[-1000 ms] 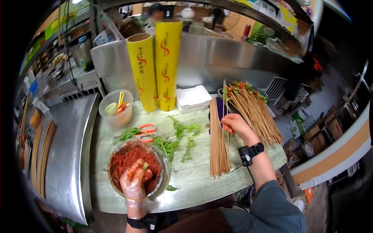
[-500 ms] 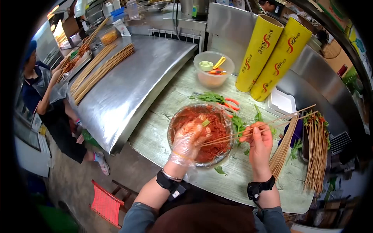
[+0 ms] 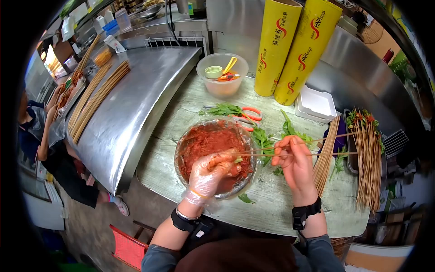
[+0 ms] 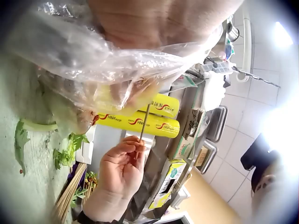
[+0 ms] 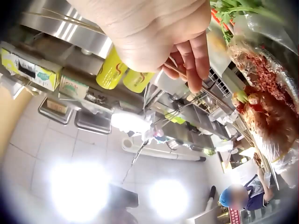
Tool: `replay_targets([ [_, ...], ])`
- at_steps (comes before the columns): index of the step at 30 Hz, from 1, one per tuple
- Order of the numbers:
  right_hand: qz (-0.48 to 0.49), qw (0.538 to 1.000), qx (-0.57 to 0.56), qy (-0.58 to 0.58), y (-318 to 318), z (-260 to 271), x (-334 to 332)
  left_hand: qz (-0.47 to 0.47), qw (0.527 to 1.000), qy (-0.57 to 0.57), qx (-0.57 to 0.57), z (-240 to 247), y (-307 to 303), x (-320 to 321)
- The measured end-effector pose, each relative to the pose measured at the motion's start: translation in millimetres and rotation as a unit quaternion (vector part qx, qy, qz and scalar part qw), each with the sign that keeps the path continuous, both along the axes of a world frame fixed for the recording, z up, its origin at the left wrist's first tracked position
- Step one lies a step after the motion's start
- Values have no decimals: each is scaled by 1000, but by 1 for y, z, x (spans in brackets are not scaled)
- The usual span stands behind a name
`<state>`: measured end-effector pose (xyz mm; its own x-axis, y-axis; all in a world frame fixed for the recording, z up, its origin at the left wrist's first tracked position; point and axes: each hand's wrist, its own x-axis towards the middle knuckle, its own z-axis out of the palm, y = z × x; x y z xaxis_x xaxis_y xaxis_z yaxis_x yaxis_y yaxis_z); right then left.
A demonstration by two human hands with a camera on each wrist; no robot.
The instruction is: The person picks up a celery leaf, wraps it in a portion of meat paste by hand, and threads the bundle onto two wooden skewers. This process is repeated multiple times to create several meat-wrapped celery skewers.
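Observation:
My left hand (image 3: 209, 174), in a clear plastic glove, is curled over the right part of a film-lined bowl (image 3: 178, 168) of red-coated meat (image 3: 206, 143). It holds some of this meat with a short green stem piece (image 5: 241, 96) showing at the fingers. To the right, my bare right hand (image 3: 297, 161) pinches two thin wooden skewers (image 3: 328, 155). They run roughly level, with their left ends close to the gloved fingers. In the left wrist view the glove hides most of the left hand's grip, and the right hand (image 4: 122, 168) shows beyond it.
Orange-handled scissors (image 3: 251, 112) and green leaves (image 3: 260, 136) lie behind the bowl. A skewer bundle (image 3: 325, 170) and a tray of loaded skewers (image 3: 368, 167) are at right. Behind stand a clear tub (image 3: 222, 86), a white box (image 3: 315, 102) and yellow film rolls (image 3: 278, 45). Another person works at left.
My right hand has brought two skewers left from beside the bundle to the bowl and levelled them out. The left hand has turned, its fingers now pointing right. The view has swung left.

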<state>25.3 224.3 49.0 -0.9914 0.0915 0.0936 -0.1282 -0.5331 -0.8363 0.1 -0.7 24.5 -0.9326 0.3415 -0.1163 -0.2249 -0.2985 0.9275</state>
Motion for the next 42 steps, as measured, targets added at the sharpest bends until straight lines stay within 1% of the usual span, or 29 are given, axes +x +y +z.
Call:
replay_targets([
  [3, 11, 1000, -1, -9, 3, -7, -3, -2, 1000, -3, -18, 2, 0, 1],
  [6, 7, 1000, 4, -15, 3, -7, -3, 7, 1000, 21, 2, -4, 0, 0],
  [9, 3, 1000, 16, -20, 4, -9, -3, 6, 998, -15, 57, -2, -1, -1],
  [12, -11, 999, 40, -25, 3, -8, -2, 0, 997, -40, 67, -2, -1, -2],
  [15, -25, 996, 76, -27, 1, -3, 0, -27, 979, -79, 187, -7, -4, -4],
  [19, -40, 992, 111, -35, 0, 2, 3, -19, 991, -58, 118, 2, 0, -1],
  [21, -40, 993, 106, -35, 0, 2, 3, -21, 994, -63, 83, -1, 0, -2],
  [25, -43, 994, 98, -31, 1, 0, 3, -28, 992, -78, 98, -2, -1, -1],
  [30, -31, 993, 116, -10, 1, 1, 4, -34, 986, -101, 132, -3, -2, -3],
  [34, -24, 992, 127, 4, -2, 9, 8, -15, 982, -99, 161, -4, -2, -3],
  [36, -51, 986, 147, 54, -1, 15, 13, 9, 976, -103, 189, -2, -4, -5],
  [37, -63, 982, 157, 80, -1, 19, 15, 27, 968, -108, 223, -1, -4, -6],
  [38, -49, 983, 142, 102, -3, 25, 19, 46, 959, -113, 257, 0, -2, -7],
  [40, -39, 971, 181, 153, -13, 27, 25, 67, 937, -136, 315, 4, -3, -8],
  [42, -29, 949, 233, 211, -20, 28, 28, 81, 925, -136, 345, 6, -3, -8],
])
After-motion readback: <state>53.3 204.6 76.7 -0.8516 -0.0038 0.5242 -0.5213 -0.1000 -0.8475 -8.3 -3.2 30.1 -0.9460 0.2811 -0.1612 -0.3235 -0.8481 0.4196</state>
